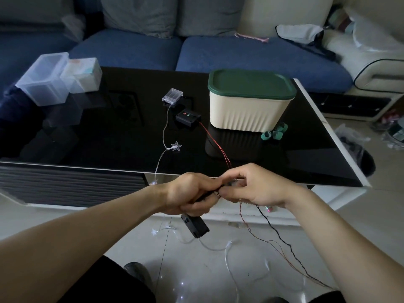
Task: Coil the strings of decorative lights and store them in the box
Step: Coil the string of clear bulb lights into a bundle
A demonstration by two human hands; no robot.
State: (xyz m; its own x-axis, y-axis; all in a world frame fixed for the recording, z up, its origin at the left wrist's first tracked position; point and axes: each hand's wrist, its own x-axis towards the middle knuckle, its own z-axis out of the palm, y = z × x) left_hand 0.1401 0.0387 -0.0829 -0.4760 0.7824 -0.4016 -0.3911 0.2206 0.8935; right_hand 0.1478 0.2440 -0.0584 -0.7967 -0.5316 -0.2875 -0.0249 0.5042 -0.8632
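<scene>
We counted three battery packs: clear pack (172, 95), black pack (188, 116) on table (109, 132); third black pack (194, 226) gripped by left hand (190, 193). Right hand (251, 184) pinched dark wire (277, 232). One lidded box (249, 101).

No words, brands or numbers can be read anywhere. The nearest thing to a sign is a red dot and a green dot side by side on top of the small black battery case (188, 116), just left of the cream box (249, 112); neither dot carries lettering.
</scene>
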